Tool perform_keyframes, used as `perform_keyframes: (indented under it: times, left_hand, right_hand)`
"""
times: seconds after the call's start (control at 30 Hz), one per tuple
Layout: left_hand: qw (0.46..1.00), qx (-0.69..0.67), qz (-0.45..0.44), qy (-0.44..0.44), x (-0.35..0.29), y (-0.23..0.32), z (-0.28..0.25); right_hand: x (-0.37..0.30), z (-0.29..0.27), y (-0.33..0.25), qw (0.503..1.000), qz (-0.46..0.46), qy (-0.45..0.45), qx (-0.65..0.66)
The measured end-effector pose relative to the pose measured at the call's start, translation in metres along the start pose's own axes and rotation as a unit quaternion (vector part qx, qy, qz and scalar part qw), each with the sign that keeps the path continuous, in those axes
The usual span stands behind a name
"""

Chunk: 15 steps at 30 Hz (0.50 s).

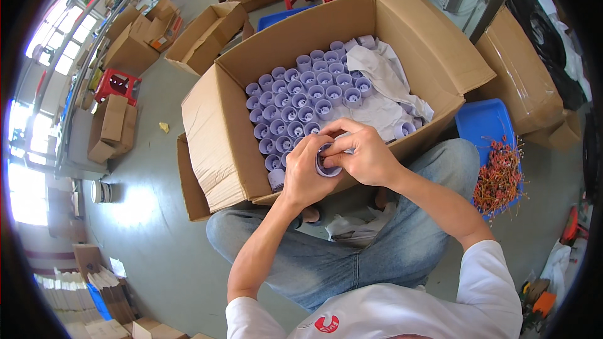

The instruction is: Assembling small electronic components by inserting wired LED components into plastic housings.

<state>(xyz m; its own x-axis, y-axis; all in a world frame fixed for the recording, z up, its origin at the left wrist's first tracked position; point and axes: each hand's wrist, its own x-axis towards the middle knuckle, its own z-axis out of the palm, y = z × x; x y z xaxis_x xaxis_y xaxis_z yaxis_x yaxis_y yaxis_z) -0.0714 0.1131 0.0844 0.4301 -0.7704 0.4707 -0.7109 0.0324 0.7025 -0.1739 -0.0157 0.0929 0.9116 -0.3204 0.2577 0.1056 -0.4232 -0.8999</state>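
White shirt (408,314), hands (303,174) on lilac cup (328,171), carton (210,147) of similar cups (306,115)

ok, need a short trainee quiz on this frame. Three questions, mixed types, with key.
1. True or false: crumpled white sheeting lies inside the large open carton.

2. Multiple choice: the left grip and right grip come together at
a) a red stool
b) a lavender cup
c) a carton flap

3. Fill in: the wiry red bundle to the person's right lies in a ____ tray.

Key:
1. True
2. b
3. blue
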Motion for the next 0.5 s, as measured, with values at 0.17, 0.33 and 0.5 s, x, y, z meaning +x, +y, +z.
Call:
perform_keyframes:
  times: [0.17,0.33,0.5]
  left_hand:
    - [0.999,0.030,0.013,0.039,0.001,0.003,0.005]
    - [0.997,0.062,0.007,0.049,-0.001,0.003,0.007]
    - [0.998,0.045,0.026,0.045,-0.002,-0.004,0.007]
  right_hand:
    - [0.000,0.008,0.006,0.997,-0.031,0.030,0.065]
    - [0.000,0.009,0.011,0.995,-0.028,0.020,0.090]
    - [0.000,0.008,0.009,0.994,-0.011,0.011,0.106]
